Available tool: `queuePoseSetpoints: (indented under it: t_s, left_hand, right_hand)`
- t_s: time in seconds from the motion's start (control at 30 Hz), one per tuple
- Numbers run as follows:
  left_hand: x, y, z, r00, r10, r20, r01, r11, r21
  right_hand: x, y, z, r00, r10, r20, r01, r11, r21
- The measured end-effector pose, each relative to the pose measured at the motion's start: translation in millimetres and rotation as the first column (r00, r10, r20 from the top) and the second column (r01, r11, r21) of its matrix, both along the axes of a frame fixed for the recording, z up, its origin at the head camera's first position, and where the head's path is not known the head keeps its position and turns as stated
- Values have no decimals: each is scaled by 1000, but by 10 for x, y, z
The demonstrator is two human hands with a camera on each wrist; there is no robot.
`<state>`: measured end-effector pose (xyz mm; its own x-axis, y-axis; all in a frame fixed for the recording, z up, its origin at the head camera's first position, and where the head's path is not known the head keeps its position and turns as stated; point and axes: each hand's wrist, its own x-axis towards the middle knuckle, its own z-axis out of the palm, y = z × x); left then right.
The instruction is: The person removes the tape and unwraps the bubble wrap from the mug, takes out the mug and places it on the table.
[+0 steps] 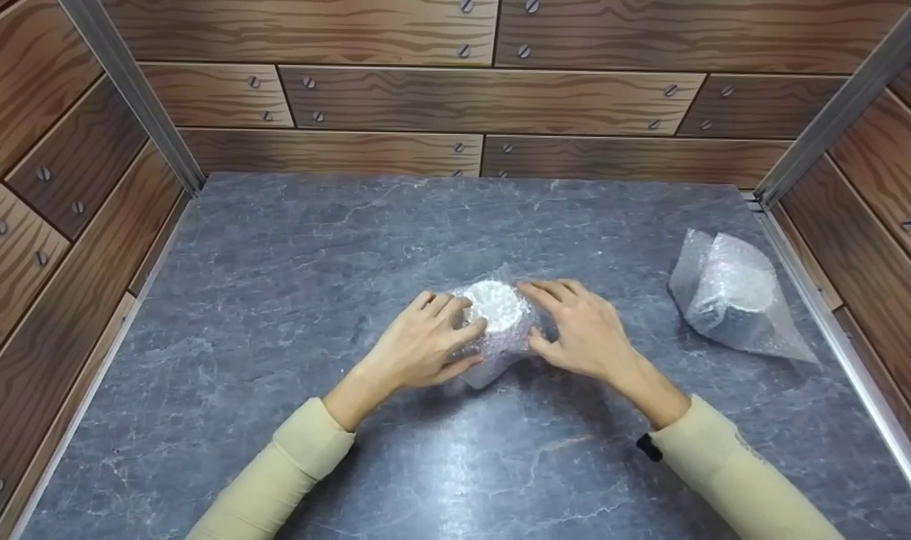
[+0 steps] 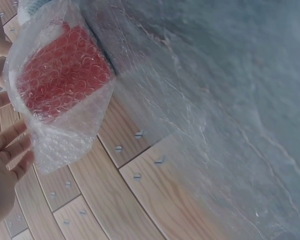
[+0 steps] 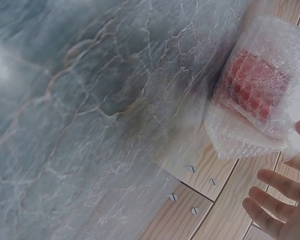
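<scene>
A round, white-topped object in bubble wrap (image 1: 498, 306) stands on the grey marbled table, between the two hands in the head view. Through the wrap, both wrist views show a red patch on its side, so the red-and-white object (image 2: 65, 75) looks like a can or jar; its exact kind is hidden. My left hand (image 1: 425, 345) lies along its left side, loosely bent fingers touching the wrap. At its right side is my right hand (image 1: 587, 330), fingers spread, thumb and fingertips at the wrap's edge. In the right wrist view, several fingers (image 3: 280, 187) stay apart from the plastic.
A second bubble-wrapped bundle (image 1: 733, 300) lies at the table's right side, a loose corner pointing toward the front right. Wood-patterned walls (image 1: 395, 97) enclose the back and sides. A metal rail (image 1: 861, 367) runs along the right edge.
</scene>
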<state>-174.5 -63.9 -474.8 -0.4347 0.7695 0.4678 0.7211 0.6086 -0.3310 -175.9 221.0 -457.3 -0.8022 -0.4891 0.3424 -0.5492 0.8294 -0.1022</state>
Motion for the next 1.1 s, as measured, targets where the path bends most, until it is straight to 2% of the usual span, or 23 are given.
queuePoseSetpoints:
  t_s: [0.23,0.5,0.73,0.9,1.1]
  left_hand:
    - [0,6,16,1000,2,-23,-2,1000,-15]
    - [-11,6,11,1000,-2,-26,2,1000,-22]
    - [-16,5,21,1000,-2,-28,2,1000,-19]
    - [-17,-13,27,1000,-1,-20,1,1000,-22]
    - [-17,-26,35,1000,-3,11,3,1000,-31]
  right_hand:
    - [22,-9,17,1000,1,-30,-1,1000,-1]
    - [119,-27,82,998,-15,-62,11,998,-68]
    - [202,-66,180,997,-74,0,74,985,-158]
    - [253,-128,235,995,-65,79,80,977,-196]
    - [272,-166,201,995,-52,88,69,977,-203]
